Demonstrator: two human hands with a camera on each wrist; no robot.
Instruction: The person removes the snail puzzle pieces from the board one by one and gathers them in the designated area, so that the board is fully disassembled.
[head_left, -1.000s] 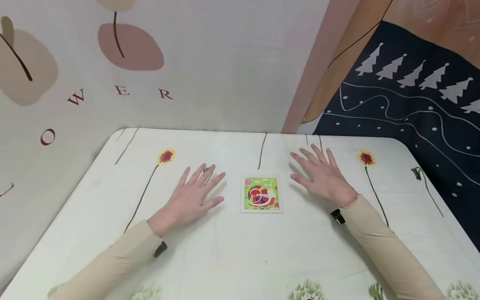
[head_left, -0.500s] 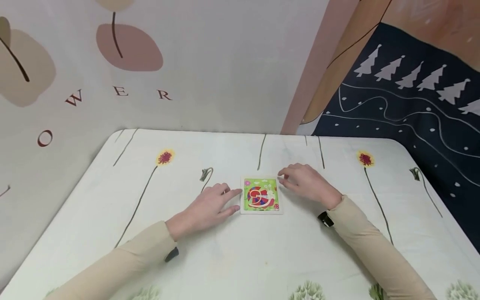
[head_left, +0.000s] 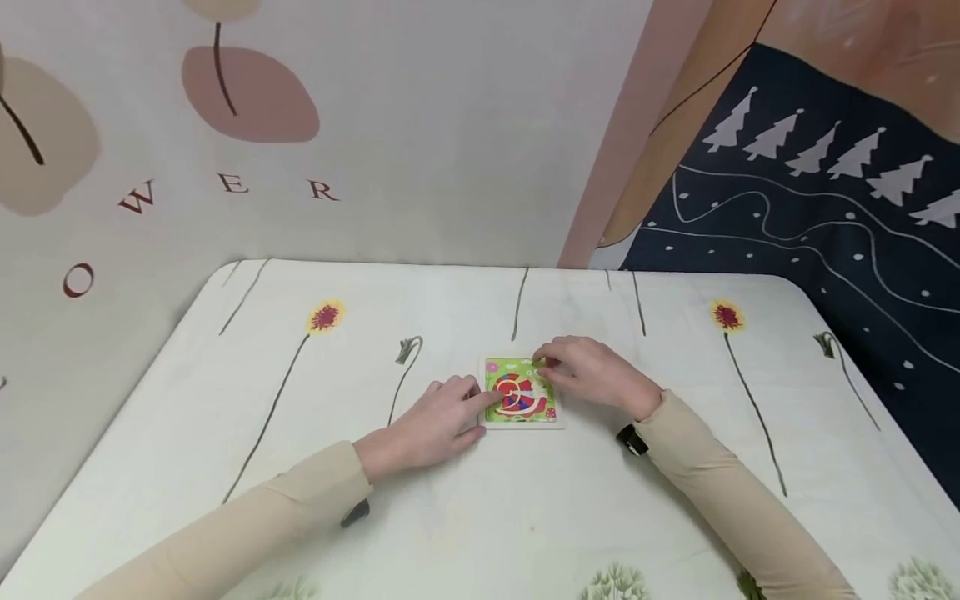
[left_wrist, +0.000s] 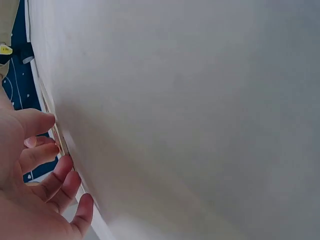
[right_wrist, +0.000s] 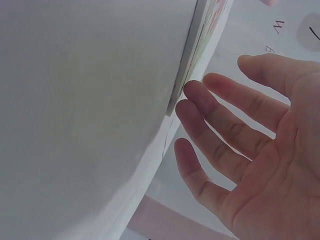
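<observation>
A small square jigsaw puzzle [head_left: 522, 407] with a pale frame and a red snail on green lies flat at the middle of the table. From the left, my left hand [head_left: 431, 425] reaches it; the index finger lies over the snail picture and the thumb is by the lower left edge. My right hand [head_left: 600, 377] is at the upper right corner, its index fingertip over the picture. In the right wrist view the fingers are loosely bent beside the thin edge of the puzzle [right_wrist: 196, 42]. Neither hand visibly grips anything.
A white tablecloth [head_left: 442, 533] printed with flowers and stems covers the table. Behind it rises a pale wall hanging [head_left: 450, 150] with letters and leaf shapes. At the right hangs a dark blue cloth [head_left: 750, 208] with white trees.
Both hands have come inward from either side of the puzzle, their spread fingers drawing in, until fingers lie over its left side and upper right corner. The puzzle stays in place.
</observation>
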